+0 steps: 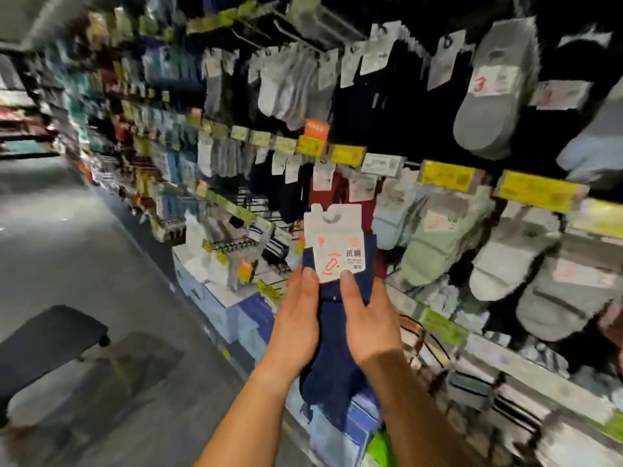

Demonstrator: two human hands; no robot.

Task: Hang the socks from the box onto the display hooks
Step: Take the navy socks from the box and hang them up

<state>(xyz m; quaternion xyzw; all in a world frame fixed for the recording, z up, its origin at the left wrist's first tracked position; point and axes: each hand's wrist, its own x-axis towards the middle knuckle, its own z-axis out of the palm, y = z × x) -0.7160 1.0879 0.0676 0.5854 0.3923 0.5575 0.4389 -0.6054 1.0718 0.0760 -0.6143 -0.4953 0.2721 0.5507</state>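
Head view: left hand and right hand both grip navy socks, raised before the rack. Light, limp fabric likely sags; the stiff card with top notch seems the better place to hold.

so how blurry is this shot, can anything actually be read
Head view: heavy motion smear at the edges, worst along the left shelves; the centre is sharpest, where both hands, left hand and right hand, hold the navy socks; its white card is partly legible; lighting is dim, the upper right nearly black.
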